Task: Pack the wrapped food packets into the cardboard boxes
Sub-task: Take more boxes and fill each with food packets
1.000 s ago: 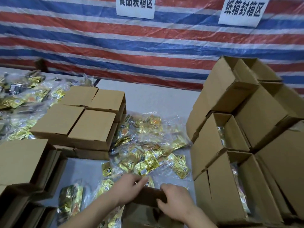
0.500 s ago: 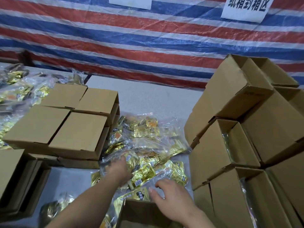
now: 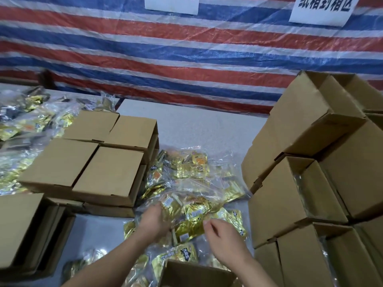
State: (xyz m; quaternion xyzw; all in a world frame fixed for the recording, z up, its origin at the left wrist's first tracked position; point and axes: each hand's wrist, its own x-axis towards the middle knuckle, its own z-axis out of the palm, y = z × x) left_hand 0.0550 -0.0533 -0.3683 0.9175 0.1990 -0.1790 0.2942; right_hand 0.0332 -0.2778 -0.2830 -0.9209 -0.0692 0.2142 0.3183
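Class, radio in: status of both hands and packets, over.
Left hand and right hand on clear-wrapped gold food packets. Open brown cardboard box below. Nothing blocking.

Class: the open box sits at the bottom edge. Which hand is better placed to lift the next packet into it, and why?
Left, probably. The left hand is already buried in the packets. The right hand hovers beside them with loosely curled fingers, nearer the box.

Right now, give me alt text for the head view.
Both hands, left hand and right hand, reach into a pile of gold food packets on a grey table, between closed boxes and stacked open boxes.
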